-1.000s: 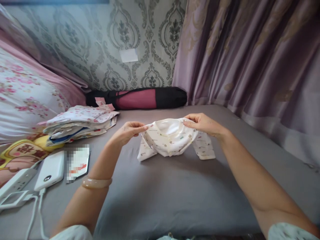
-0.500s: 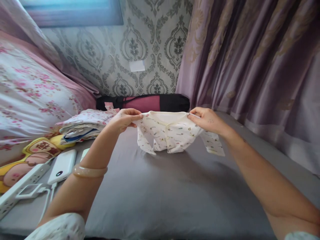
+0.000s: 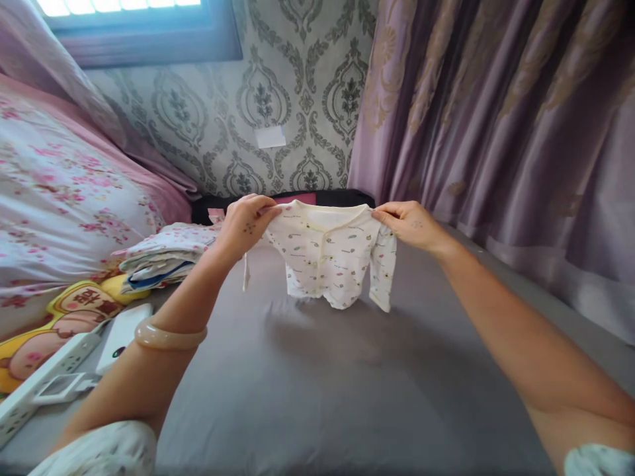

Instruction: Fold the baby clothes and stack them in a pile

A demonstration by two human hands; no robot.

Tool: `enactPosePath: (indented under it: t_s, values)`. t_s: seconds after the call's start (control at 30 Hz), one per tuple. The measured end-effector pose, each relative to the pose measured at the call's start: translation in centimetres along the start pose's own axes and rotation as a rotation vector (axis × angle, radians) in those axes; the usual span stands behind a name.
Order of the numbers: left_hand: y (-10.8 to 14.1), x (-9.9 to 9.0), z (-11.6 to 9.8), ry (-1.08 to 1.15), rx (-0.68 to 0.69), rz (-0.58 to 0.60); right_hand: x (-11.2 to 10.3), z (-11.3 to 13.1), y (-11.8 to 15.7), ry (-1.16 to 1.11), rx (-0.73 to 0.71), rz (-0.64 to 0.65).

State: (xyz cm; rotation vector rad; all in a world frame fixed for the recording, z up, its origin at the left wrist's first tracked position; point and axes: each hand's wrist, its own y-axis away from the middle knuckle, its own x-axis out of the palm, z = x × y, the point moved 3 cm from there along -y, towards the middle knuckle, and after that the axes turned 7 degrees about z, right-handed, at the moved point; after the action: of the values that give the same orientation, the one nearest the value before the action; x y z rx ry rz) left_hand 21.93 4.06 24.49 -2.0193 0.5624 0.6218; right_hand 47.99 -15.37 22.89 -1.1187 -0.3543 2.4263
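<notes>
- Your left hand (image 3: 251,223) pinches one shoulder of the small white shirt (image 3: 330,258) between thumb and fingers; your right hand (image 3: 409,225) pinches the other.
- The shirt hangs upright between them, front towards you, over the grey sheet (image 3: 317,396); its tiny printed lettering is too small to read.
- Left, near folded clothes (image 3: 163,251): a yellow plush (image 3: 74,320) bearing red-brown characters, too blurred to read.

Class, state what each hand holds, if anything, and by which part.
The left hand and right hand pinch the small printed shirt by its shoulders, one each.
</notes>
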Motion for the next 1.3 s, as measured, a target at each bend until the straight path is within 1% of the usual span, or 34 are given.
enactPosePath:
  t_s: [0.1,0.2,0.23,0.27,0.33,0.37,0.4,0.5,0.6,0.67,0.73,0.77,0.87,0.9,0.97,1.1,1.17,1.3]
  values:
    - [-0.5,-1.0,-0.5,0.137,-0.048,0.036,-0.8,0.4,-0.1,-0.139,0.012,0.020]
    - [-0.7,-2.1,-0.6,0.376,-0.102,0.012,-1.7,0.9,-0.1,-0.374,0.032,0.025]
    - [-0.7,-2.2,-0.4,0.443,-0.119,0.029,-1.8,0.8,-0.2,-0.416,0.051,0.046]
    - [-0.7,-2.0,-0.2,0.480,-0.139,0.075,-1.7,0.6,-0.4,-0.413,0.074,0.078]
    - [-0.7,-1.2,0.4,0.489,-0.178,0.194,-1.4,0.1,-0.6,-0.315,0.120,0.135]
    - [-0.7,-0.7,0.8,0.487,-0.193,0.229,-1.2,-0.1,-0.8,-0.269,0.137,0.145]
    - [-0.7,-0.2,1.1,0.498,-0.204,0.233,-1.1,-0.3,-0.9,-0.252,0.149,0.141]
    - [-0.9,0.7,1.8,0.559,-0.246,0.171,-0.9,-0.5,-1.0,-0.304,0.182,0.119]
    - [-1.1,1.4,1.9,0.537,-0.309,0.236,-1.1,-0.2,-0.9,-0.271,0.181,0.154]
    - [-1.1,1.4,1.7,0.618,-0.299,0.247,-1.2,-0.3,-0.8,-0.279,0.173,0.173]
    - [-1.1,1.5,1.6,0.721,-0.279,0.246,-1.4,-0.7,-0.7,-0.327,0.195,0.167]
    - [-1.2,1.7,1.7,0.725,-0.283,0.268,-1.4,-1.0,-0.8,-0.337,0.212,0.160]
    - [-1.5,3.0,2.7,0.582,-0.330,0.338,-1.1,-2.0,-1.2,-0.283,0.215,0.130]
    - [-1.6,3.5,3.1,0.550,-0.334,0.327,-0.9,-2.3,-1.5,-0.267,0.208,0.120]
    - [-2.1,4.5,3.7,0.555,-0.322,0.271,-0.6,-2.9,-1.8,-0.264,0.190,0.087]
    - [-2.8,5.7,3.9,0.621,-0.299,0.166,-0.1,-4.1,-2.2,-0.237,0.127,0.002]
    - [-2.9,6.0,3.7,0.634,-0.305,0.121,0.1,-4.8,-2.5,-0.180,0.109,-0.032]
    - [-3.0,6.8,3.4,0.626,-0.298,0.075,0.5,-5.8,-3.1,0.013,0.103,-0.136]
